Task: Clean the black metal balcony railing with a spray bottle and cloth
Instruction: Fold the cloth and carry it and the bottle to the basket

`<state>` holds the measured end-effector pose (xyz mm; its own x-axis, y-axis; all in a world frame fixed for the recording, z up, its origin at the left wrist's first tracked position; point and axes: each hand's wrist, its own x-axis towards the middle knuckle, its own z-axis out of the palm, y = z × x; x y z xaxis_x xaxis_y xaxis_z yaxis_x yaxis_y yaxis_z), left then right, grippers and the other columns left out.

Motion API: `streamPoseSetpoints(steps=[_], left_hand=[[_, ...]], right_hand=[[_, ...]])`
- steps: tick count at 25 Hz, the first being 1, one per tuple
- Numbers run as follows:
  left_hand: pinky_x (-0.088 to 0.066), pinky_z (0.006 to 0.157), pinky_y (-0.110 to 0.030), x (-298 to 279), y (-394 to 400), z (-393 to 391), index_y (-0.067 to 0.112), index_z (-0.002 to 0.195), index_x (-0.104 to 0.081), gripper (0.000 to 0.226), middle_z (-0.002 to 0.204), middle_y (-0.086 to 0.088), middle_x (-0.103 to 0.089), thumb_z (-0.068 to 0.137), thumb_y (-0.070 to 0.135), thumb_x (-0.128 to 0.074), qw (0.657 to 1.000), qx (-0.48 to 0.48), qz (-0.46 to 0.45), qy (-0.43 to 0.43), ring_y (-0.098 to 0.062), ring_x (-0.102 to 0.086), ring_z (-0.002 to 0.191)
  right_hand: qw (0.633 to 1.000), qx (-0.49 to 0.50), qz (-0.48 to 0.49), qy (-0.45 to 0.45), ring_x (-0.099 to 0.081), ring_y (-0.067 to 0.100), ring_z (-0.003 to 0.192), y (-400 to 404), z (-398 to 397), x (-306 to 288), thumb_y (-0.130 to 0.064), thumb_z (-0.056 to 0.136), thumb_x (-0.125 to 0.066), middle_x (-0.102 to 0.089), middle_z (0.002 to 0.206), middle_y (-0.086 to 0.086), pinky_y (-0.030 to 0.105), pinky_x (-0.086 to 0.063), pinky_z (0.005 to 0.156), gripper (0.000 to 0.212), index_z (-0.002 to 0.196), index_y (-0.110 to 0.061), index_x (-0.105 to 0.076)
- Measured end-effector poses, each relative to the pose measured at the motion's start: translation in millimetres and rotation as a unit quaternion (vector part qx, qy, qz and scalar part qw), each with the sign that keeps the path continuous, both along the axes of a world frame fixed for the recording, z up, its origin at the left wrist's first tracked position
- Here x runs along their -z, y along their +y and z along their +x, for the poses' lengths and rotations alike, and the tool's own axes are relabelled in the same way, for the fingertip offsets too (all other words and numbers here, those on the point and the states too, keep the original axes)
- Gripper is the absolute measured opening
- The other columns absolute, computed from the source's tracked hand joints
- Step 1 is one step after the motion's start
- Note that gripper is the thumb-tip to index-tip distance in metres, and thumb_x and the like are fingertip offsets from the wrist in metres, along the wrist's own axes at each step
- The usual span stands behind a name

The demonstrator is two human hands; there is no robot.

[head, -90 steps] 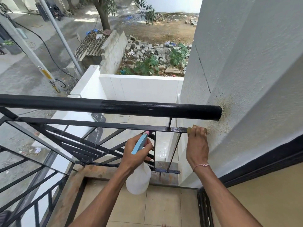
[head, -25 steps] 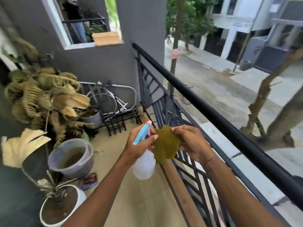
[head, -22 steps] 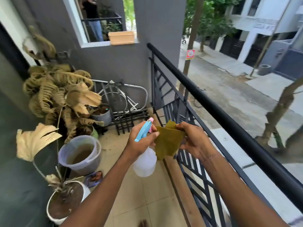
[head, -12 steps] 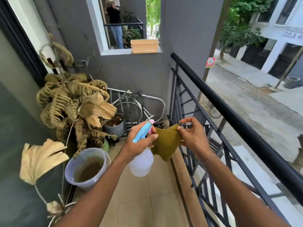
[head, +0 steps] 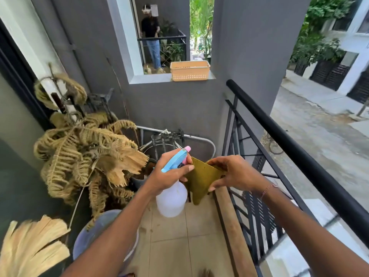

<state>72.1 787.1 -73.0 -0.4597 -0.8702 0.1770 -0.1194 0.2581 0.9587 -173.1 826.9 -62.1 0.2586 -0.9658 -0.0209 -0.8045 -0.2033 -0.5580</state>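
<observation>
Railing (head: 295, 148) now right of grip, unwiped here | left hand (head: 169, 176) grips spray bottle (head: 172, 198) | right hand (head: 233, 173) pinches cloth (head: 199, 180), moved from far end | next: wetting cloth

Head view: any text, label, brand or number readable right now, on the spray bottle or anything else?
None can be read.
Spray bottle in the left hand: plain body, no label showing.
Cloth in the right hand: no print.
Paper sheet on the far balcony wall: blurred, unreadable.

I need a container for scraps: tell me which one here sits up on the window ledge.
The peach perforated basket on the ledge. The grey-blue bucket stands on the floor instead, beside the dried palm fronds.
</observation>
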Motion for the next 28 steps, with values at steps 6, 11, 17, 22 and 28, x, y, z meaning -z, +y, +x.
streamPoseSetpoints(steps=[6,11,17,22,28], left_hand=[[-0.061,0.063,-0.036,1.3,-135.2,-19.2,-0.002,0.098,-0.064,0.012,0.085,-0.003,-0.06,0.092,0.002,-0.073,0.997,-0.077,0.02,0.003,-0.016,-0.063,0.079],[-0.062,0.062,-0.033,-18.2,-237.6,-39.4,-0.002,0.097,-0.064,0.012,0.081,-0.005,-0.06,0.092,0.003,-0.074,0.991,-0.131,0.013,0.021,-0.016,-0.062,0.073],[-0.06,0.06,-0.031,-41.7,-342.3,-52.2,0.0,0.092,-0.065,0.011,0.081,0.0,-0.061,0.091,0.004,-0.076,0.99,-0.135,0.005,0.036,-0.012,-0.063,0.073],[-0.059,0.06,-0.03,-69.6,-439.4,-51.3,-0.002,0.099,-0.066,0.016,0.083,-0.004,-0.062,0.091,0.008,-0.076,0.992,-0.122,0.003,0.037,-0.013,-0.064,0.073],[-0.063,0.064,-0.034,-120.6,-550.4,-50.2,0.012,0.109,-0.069,0.018,0.101,-0.017,-0.064,0.092,0.013,-0.075,0.996,-0.077,-0.004,0.047,-0.02,-0.065,0.089]], right_hand=[[0.996,-0.003,-0.087,0.022,-0.058,0.002,0.09,-144.0,-39.6,2.9,-0.058,0.075,-0.075,-0.066,0.108,-0.006,0.02,-0.05,0.083,0.036,0.082,-0.022,-0.074],[0.994,-0.043,-0.093,-0.023,-0.063,0.004,0.099,-253.5,-56.9,-30.0,-0.05,0.085,-0.073,-0.07,0.108,-0.013,0.03,-0.056,0.087,0.025,0.078,-0.028,-0.064],[0.993,-0.104,-0.053,-0.032,-0.068,0.007,0.092,-360.3,-59.6,-52.5,-0.043,0.092,-0.069,-0.071,0.103,-0.012,0.025,-0.058,0.078,0.025,0.114,-0.03,-0.063],[0.986,-0.083,-0.059,-0.133,-0.069,0.01,0.078,-443.8,-49.2,-71.8,-0.039,0.098,-0.062,-0.074,0.086,-0.006,0.033,-0.058,0.07,0.019,0.094,-0.024,-0.073],[0.971,-0.065,-0.093,-0.211,-0.061,0.021,0.075,-539.3,-43.0,-115.3,-0.031,0.1,-0.059,-0.07,0.086,0.013,0.043,-0.052,0.066,0.02,0.101,-0.012,-0.068]])
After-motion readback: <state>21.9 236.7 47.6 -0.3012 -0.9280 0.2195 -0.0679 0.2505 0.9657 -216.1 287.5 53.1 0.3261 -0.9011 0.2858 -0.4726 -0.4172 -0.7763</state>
